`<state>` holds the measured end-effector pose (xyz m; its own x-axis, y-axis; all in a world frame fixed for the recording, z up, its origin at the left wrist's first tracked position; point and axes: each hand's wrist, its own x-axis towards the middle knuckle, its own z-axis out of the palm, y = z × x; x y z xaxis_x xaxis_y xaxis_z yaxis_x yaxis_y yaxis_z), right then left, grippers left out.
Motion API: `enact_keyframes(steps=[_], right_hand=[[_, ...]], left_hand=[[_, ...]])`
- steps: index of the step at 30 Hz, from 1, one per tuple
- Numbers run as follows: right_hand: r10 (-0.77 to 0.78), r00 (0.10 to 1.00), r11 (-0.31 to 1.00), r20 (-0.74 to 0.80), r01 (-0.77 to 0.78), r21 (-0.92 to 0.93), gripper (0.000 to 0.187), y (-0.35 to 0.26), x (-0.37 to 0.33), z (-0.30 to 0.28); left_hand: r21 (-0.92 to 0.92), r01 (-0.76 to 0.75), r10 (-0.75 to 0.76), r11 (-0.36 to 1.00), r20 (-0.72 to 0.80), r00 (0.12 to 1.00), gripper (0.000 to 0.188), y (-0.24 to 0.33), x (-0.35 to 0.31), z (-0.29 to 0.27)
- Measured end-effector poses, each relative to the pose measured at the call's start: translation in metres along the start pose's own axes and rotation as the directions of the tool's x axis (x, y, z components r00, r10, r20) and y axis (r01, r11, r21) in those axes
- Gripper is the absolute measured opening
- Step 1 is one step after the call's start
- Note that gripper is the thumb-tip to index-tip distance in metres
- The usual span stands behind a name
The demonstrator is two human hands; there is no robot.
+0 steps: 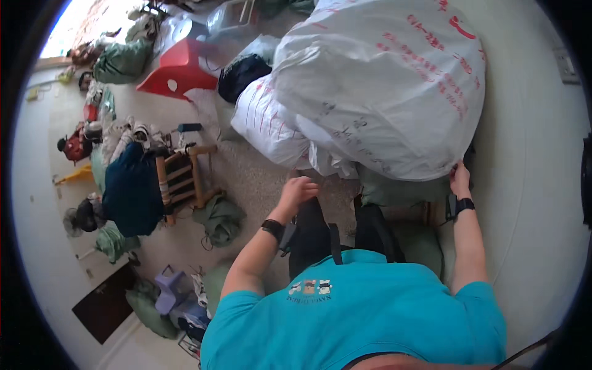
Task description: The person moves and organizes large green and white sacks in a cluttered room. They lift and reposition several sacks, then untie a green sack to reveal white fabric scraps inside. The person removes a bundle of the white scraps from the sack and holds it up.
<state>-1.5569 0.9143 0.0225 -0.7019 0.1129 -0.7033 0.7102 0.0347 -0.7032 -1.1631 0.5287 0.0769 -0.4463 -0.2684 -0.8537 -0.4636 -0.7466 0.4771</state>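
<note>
A large, bulging white woven sack (382,92) with red and dark markings fills the space ahead of me. At its lower right corner my right hand (460,179) is closed, pinching the sack's edge close to the wall. My left hand (300,189) hovers over the floor in front of my legs, its fingers loosely bent and apart, with nothing seen in them. Just beyond it lies a smaller white sack (271,126) with red lines, partly covered by the large one. A green sack (404,190) sits underneath, mostly hidden.
A pale wall (524,154) runs close along my right. To the left are a wooden chair (185,176) with dark blue cloth, a green bag (221,221), a red plastic stool (182,71) and a purple stool (168,290). Shoes and several bags line the left side.
</note>
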Motion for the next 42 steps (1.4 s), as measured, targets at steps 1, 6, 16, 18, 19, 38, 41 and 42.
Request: enact_keyframes(steps=[1,6,16,18,19,38,41,42], right_hand=[[0.022,0.999,0.999,-0.038,-0.024,-0.048,0.024,0.003,-0.01,-0.005],[0.083,0.979,0.957,-0.184,-0.13,-0.259,0.026,0.065,-0.065,-0.012],[0.463,0.811,0.721,0.358,-0.11,-0.684,0.034,0.242,-0.196,0.272],[0.341,0.861,0.63,0.378,0.089,-0.771,0.037,0.268,-0.187,0.322],[0.262,0.901,0.65,0.346,0.1,-0.753,0.048,0.289,-0.176,0.333],[0.12,0.985,0.665,0.121,0.01,-0.747,0.047,0.357,-0.107,0.436],[-0.008,0.98,0.581,0.201,0.168,-0.796,0.047,0.355,-0.109,0.424],[0.029,0.969,0.534,0.244,0.191,-0.824,0.048,0.35,-0.111,0.418]], left_hand=[[-0.015,0.01,-0.011,1.0,-0.083,0.996,0.034,0.001,0.0,-0.024],[-0.057,0.118,-0.127,0.991,-0.21,0.969,0.028,-0.006,0.025,-0.139],[-0.019,0.181,-0.182,0.983,-0.088,0.979,0.031,-0.008,0.05,-0.268],[-0.045,0.198,-0.202,0.979,-0.117,0.972,0.031,-0.024,0.045,-0.303],[-0.039,0.191,-0.195,0.981,-0.144,0.97,0.03,-0.029,0.04,-0.318],[-0.054,0.234,-0.24,0.971,-0.179,0.954,0.032,-0.055,0.046,-0.355],[-0.047,0.219,-0.223,0.975,-0.145,0.964,0.032,-0.06,0.054,-0.345],[-0.021,0.208,-0.209,0.978,-0.14,0.968,0.032,-0.06,0.058,-0.34]])
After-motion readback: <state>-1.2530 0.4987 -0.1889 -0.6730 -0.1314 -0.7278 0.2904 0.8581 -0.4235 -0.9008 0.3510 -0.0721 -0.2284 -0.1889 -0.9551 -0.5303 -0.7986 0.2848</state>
